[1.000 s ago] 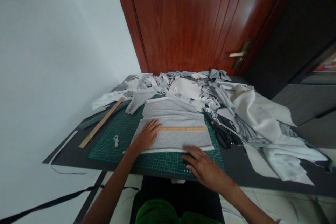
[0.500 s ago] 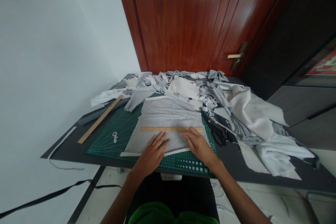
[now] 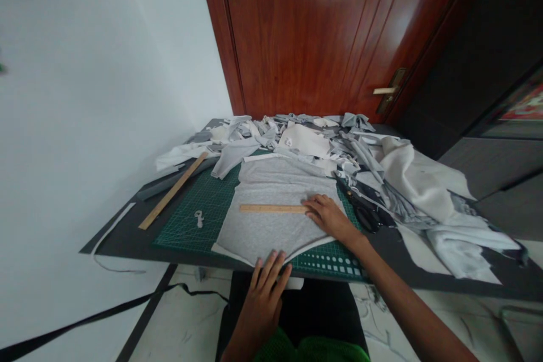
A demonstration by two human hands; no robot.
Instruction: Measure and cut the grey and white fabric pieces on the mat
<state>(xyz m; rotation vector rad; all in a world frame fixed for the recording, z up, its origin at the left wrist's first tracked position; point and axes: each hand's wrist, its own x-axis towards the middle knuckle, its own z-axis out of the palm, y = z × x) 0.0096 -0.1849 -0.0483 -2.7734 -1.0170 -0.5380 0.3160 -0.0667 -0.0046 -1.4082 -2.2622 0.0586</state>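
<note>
A grey piece of knit fabric (image 3: 271, 237) lies spread on the green cutting mat (image 3: 186, 226), its near edge sagging at the middle. Across it lies a thin wooden ruler (image 3: 271, 208). My right hand (image 3: 328, 216) has its fingers bent over the ruler's right end, covering that end. At the fabric's near edge my left hand (image 3: 269, 285) is stretched out, fingertips on or close to the cloth. Black-handled scissors (image 3: 368, 216) lie right of the fabric. A small white object (image 3: 199, 218) sits on the mat to the left.
A longer wooden ruler (image 3: 172, 192) lies at the table's left. Heaped grey and white scraps (image 3: 303, 141) line the back, and more cloth (image 3: 419, 181) is piled on the right. A white strip (image 3: 112, 226) hangs over the table's near left edge.
My left hand has slid from the middle of the fabric down to its near edge. My right hand stays at the ruler's right part. The fabric's creases look smoother and its near edge dips lower.
</note>
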